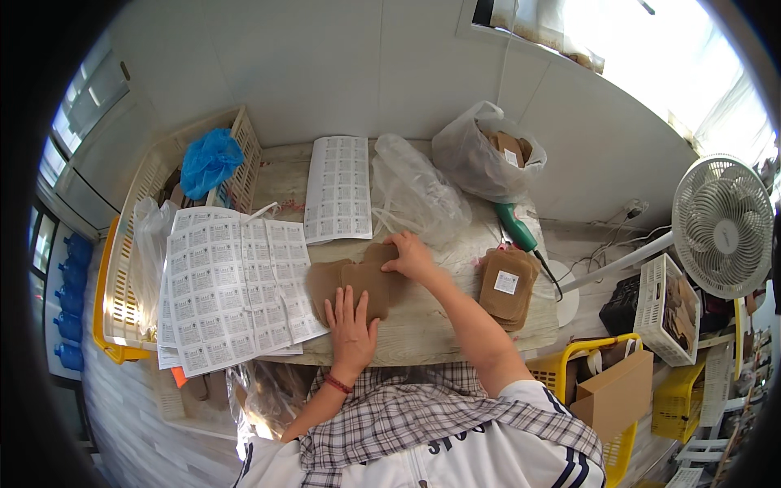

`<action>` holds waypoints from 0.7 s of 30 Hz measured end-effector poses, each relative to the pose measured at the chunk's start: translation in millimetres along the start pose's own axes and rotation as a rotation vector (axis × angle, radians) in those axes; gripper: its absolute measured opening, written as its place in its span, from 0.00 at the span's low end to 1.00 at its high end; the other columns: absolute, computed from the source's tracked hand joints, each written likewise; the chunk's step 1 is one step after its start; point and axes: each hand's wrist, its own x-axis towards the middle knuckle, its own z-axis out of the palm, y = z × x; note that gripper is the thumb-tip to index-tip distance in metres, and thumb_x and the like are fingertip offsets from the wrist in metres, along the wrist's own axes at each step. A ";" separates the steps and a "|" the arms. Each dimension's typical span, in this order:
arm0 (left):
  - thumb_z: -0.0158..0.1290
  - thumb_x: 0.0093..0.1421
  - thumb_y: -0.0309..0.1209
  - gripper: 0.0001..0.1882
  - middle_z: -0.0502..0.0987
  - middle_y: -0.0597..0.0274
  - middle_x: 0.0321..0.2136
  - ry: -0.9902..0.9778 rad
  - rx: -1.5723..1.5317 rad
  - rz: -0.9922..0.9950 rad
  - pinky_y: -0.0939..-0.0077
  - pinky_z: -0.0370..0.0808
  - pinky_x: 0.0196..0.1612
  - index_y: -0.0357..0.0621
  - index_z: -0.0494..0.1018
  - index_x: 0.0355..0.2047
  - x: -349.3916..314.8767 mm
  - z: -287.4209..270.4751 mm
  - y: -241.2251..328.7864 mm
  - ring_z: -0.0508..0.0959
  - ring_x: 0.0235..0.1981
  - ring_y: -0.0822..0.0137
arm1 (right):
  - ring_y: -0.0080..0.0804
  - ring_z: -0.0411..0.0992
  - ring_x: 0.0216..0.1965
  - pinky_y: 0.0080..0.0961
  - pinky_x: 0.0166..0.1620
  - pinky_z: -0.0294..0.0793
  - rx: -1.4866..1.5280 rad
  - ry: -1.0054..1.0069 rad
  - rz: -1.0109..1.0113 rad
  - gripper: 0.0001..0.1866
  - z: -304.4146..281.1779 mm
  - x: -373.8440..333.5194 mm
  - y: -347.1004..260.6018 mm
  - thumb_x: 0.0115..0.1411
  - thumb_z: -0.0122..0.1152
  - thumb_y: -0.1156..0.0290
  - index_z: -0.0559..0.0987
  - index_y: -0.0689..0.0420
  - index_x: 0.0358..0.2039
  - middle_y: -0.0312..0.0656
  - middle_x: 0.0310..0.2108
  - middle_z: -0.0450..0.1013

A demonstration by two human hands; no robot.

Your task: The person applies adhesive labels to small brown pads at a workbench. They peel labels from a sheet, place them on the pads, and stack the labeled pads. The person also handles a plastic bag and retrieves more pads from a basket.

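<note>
Flat brown rounded pieces (327,285), like thin card or felt, lie fanned out and overlapping on the worktable (439,317) in front of me. My left hand (352,325) rests on them with its fingers stretched out. At the upper right of the pile, my right hand (409,257) pinches the edge of one brown piece. To the right sits a neat stack of similar brown pieces (503,305) with a white label on top. Left of my hands lie several printed label sheets (215,293), and another label sheet (338,189) lies farther back.
A clear plastic bag (419,195) and a white bag (464,167) of brown pieces stand at the back. A green-handled tool (516,228) with a cord lies right. Crates (138,268) flank the left; a fan (722,228) and a yellow basket (549,374) stand right.
</note>
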 end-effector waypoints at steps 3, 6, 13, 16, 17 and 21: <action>0.58 0.62 0.38 0.33 0.56 0.44 0.68 -0.011 -0.010 -0.008 0.40 0.42 0.72 0.40 0.63 0.65 1.1 -4.8 3.4 0.51 0.72 0.44 | 0.43 0.71 0.54 0.38 0.55 0.73 0.067 -0.076 -0.040 0.32 -9.6 0.4 15.3 0.40 0.81 0.60 0.78 0.48 0.48 0.42 0.49 0.74; 0.58 0.63 0.41 0.34 0.55 0.42 0.69 0.012 0.012 -0.020 0.39 0.42 0.72 0.40 0.62 0.65 1.4 -2.7 3.8 0.51 0.72 0.44 | 0.43 0.71 0.54 0.37 0.54 0.73 0.024 -0.078 -0.112 0.33 -14.0 -2.2 11.8 0.41 0.80 0.62 0.78 0.49 0.49 0.42 0.49 0.74; 0.58 0.63 0.43 0.36 0.54 0.41 0.69 0.067 0.042 -0.083 0.39 0.42 0.72 0.40 0.61 0.66 1.4 -0.4 3.0 0.50 0.72 0.44 | 0.45 0.72 0.54 0.37 0.55 0.72 0.205 -0.169 -0.156 0.34 -18.9 -3.0 45.9 0.41 0.80 0.66 0.79 0.51 0.52 0.45 0.50 0.74; 0.58 0.62 0.44 0.36 0.56 0.43 0.69 0.071 0.033 -0.079 0.37 0.42 0.71 0.38 0.62 0.65 3.0 0.5 2.5 0.51 0.72 0.44 | 0.45 0.72 0.53 0.37 0.55 0.72 0.189 -0.175 -0.214 0.34 -23.4 -10.6 49.6 0.41 0.79 0.67 0.79 0.52 0.52 0.46 0.49 0.74; 0.58 0.62 0.44 0.36 0.57 0.43 0.68 0.058 0.051 -0.071 0.37 0.42 0.71 0.38 0.63 0.65 3.8 0.1 2.0 0.52 0.72 0.45 | 0.46 0.71 0.53 0.37 0.55 0.72 0.194 -0.171 -0.204 0.33 -24.5 -13.2 49.5 0.42 0.79 0.67 0.79 0.52 0.52 0.46 0.49 0.74; 0.57 0.63 0.44 0.36 0.57 0.47 0.69 0.037 0.065 -0.056 0.38 0.42 0.71 0.38 0.63 0.65 4.4 -0.7 2.9 0.52 0.72 0.47 | 0.48 0.71 0.52 0.38 0.56 0.71 0.113 -0.121 -0.240 0.32 -24.2 -34.0 42.1 0.42 0.78 0.68 0.80 0.53 0.52 0.46 0.47 0.74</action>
